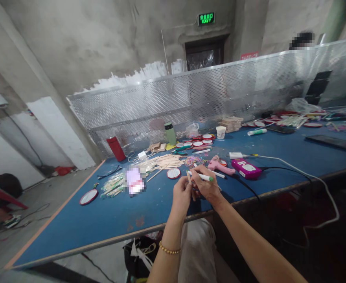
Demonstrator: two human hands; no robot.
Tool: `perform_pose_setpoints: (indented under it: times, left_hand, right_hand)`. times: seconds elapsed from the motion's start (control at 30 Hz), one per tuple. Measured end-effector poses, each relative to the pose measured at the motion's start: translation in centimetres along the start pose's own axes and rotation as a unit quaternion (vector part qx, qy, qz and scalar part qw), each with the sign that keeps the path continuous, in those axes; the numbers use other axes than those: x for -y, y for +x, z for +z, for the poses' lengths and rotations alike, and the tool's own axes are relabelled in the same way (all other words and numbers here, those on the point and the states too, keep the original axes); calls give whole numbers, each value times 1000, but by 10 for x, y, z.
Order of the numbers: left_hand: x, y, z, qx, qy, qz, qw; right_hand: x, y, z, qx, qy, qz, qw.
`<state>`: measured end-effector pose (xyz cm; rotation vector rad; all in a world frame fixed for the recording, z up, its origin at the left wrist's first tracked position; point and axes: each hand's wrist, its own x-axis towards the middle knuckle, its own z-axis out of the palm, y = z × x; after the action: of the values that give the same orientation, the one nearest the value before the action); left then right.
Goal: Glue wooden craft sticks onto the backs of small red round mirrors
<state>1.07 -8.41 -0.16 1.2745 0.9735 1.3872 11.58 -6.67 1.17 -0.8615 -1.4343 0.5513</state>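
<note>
Near the table's front edge, my left hand (182, 192) is closed on a flat wooden craft stick (194, 195), held upright. My right hand (206, 188) grips a white marker pen (205, 177) with a green end, its tip against or very near the stick's upper part; contact cannot be made out. Just beyond my hands lie a round white disc with a red rim (173, 173) and a heap of small colourful bands (195, 160). A pink glue gun (221, 165) and another white pen (219, 174) rest to the right.
Loose wooden sticks (168, 161), green-marked sticks (113, 185) and a lit phone (135, 181) lie left. A red bottle (116, 149), green bottle (170, 133) and paper cup (220, 132) stand behind. A purple power box (246, 168) trails cables right. A perforated metal screen (149, 102) borders the table.
</note>
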Motion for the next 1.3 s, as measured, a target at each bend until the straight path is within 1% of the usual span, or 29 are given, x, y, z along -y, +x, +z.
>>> perform_pose_setpoints:
  times: [0.23,0.47,0.73,0.9,1.07,1.3]
  left_hand:
    - [1,0,-1,2,16,14,1000]
    - [0,0,0,-1,-3,-19,1000]
    - [3,1,0,-1,-2,4,1000]
    - [2,0,-1,-1,8,3,1000]
    - [2,0,-1,-1,-12,-20,1000]
    - [0,0,0,-3,-6,-11,1000]
  right_hand:
    - [0,-1,0,5,2,8,1000]
    - [-3,0,2,-18,34,23,999]
    - [-5,0,1,-2,4,10,1000]
    - [-6,0,1,-10,-5,14,1000]
    - [-8,0,2,-24,-4,15,1000]
    - [-5,0,1,-11,0,14,1000]
